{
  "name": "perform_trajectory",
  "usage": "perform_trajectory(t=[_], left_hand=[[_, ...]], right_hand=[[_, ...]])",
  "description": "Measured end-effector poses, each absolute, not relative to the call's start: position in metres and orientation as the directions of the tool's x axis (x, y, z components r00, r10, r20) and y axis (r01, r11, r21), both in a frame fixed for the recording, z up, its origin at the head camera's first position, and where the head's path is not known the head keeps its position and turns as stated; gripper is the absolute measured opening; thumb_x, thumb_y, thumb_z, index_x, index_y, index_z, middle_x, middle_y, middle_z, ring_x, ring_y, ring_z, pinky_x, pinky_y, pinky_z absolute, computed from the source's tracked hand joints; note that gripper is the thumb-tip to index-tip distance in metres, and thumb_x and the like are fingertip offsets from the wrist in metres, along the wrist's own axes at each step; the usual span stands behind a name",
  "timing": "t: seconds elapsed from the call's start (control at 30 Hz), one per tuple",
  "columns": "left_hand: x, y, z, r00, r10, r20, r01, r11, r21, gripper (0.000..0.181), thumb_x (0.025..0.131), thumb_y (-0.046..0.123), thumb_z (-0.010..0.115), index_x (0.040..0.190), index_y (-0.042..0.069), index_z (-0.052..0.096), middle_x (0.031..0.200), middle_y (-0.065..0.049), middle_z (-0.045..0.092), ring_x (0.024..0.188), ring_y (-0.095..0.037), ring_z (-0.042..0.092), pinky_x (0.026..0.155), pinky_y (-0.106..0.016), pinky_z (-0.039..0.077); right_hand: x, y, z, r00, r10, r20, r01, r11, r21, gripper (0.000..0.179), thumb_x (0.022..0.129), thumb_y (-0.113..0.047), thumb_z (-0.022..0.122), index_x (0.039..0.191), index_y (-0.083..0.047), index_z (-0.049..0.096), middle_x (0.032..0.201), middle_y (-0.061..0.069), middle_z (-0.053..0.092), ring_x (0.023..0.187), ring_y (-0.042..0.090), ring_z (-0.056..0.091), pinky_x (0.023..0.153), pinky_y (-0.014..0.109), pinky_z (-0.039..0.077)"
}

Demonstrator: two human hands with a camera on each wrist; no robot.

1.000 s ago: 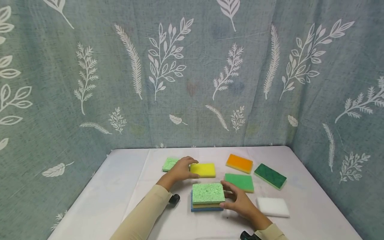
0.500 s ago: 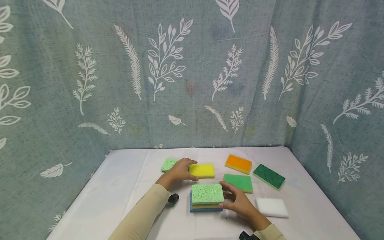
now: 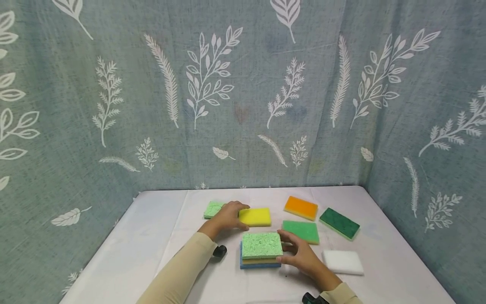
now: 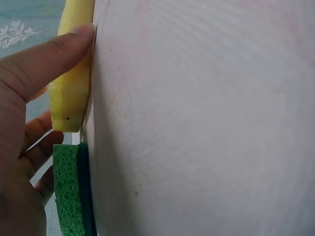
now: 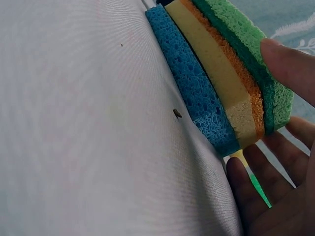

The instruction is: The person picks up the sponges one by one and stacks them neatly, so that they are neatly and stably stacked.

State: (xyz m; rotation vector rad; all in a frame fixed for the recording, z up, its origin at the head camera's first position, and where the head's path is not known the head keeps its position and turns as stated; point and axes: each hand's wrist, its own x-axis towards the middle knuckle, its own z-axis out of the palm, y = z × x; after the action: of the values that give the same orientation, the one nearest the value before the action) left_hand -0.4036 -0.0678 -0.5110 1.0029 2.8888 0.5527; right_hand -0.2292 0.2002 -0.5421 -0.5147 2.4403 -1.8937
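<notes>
My left hand (image 3: 227, 217) grips the yellow sponge (image 3: 258, 217) at its left end, the thumb along its near edge and fingers at the far edge. In the left wrist view the thumb lies across the yellow sponge (image 4: 74, 98). Beside that hand is a speckled light green sponge (image 3: 213, 208), partly hidden by it. My right hand (image 3: 301, 255) holds the right end of the light green sponge (image 3: 262, 245) topping a stack. Below it, the right wrist view shows a cream sponge with an orange layer (image 5: 221, 64) and a blue sponge (image 5: 189, 78) at the bottom.
On the white table (image 3: 182, 261), right of the stack, lie a green sponge (image 3: 301, 232), an orange sponge (image 3: 301, 207), a dark green sponge (image 3: 339, 223) and a white sponge (image 3: 343, 262). A patterned curtain (image 3: 243, 105) hangs behind and along both sides.
The left thumb has shifted slightly toward me, to the near edge of the yellow sponge. The right hand and the stack stay put, and the head view has shifted a little.
</notes>
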Motion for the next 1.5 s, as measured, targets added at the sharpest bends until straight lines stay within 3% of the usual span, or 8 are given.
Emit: perform_trajectory(t=[0.37,0.67,0.93,1.27,1.5], left_hand=[[-0.397,-0.076,-0.510,-0.772,0.619,0.142,0.613,0.668,0.422,0.075,0.068,0.049,0.085,0.131,0.016,0.062,0.124,-0.002,0.058,0.118,-0.023,0.049,0.103,-0.044,0.039],[-0.382,-0.083,-0.499,-0.764,0.622,0.173,0.634,0.672,0.382,0.071,0.071,0.053,0.082,0.130,0.019,0.063,0.126,-0.001,0.055,0.119,-0.021,0.047,0.102,-0.043,0.040],[-0.368,-0.090,-0.491,-0.755,0.604,0.256,0.647,0.619,0.445,0.066,0.073,0.047,0.083,0.129,0.018,0.065,0.122,0.002,0.055,0.116,-0.020,0.049,0.099,-0.045,0.042],[-0.354,-0.093,-0.487,-0.732,0.612,0.299,0.676,0.600,0.427,0.069,0.073,0.058,0.078,0.128,0.019,0.065,0.122,0.005,0.054,0.115,-0.016,0.047,0.097,-0.042,0.044],[-0.344,-0.097,-0.483,-0.704,0.623,0.342,0.708,0.575,0.410,0.067,0.074,0.057,0.079,0.126,0.018,0.066,0.118,0.007,0.054,0.110,-0.013,0.047,0.093,-0.040,0.046]], right_hand=[[-0.229,0.200,-0.544,-0.944,-0.268,0.190,-0.247,0.198,-0.949,0.081,0.080,-0.019,0.081,0.147,-0.001,0.039,0.133,0.018,0.053,0.112,0.030,0.058,0.093,0.033,0.049],[-0.231,0.201,-0.545,-0.945,-0.265,0.191,-0.247,0.198,-0.948,0.080,0.080,-0.019,0.082,0.146,-0.002,0.039,0.133,0.017,0.054,0.113,0.029,0.057,0.093,0.031,0.048],[-0.231,0.201,-0.545,-0.948,-0.262,0.180,-0.231,0.180,-0.956,0.080,0.079,-0.017,0.082,0.146,-0.002,0.040,0.133,0.018,0.053,0.114,0.030,0.056,0.094,0.033,0.048],[-0.230,0.201,-0.544,-0.953,-0.252,0.168,-0.220,0.194,-0.956,0.082,0.079,-0.019,0.082,0.146,-0.002,0.040,0.133,0.017,0.054,0.113,0.029,0.057,0.094,0.035,0.048],[-0.229,0.201,-0.543,-0.949,-0.262,0.176,-0.231,0.196,-0.953,0.078,0.081,-0.019,0.080,0.146,-0.002,0.040,0.133,0.017,0.054,0.113,0.029,0.057,0.094,0.036,0.048]])
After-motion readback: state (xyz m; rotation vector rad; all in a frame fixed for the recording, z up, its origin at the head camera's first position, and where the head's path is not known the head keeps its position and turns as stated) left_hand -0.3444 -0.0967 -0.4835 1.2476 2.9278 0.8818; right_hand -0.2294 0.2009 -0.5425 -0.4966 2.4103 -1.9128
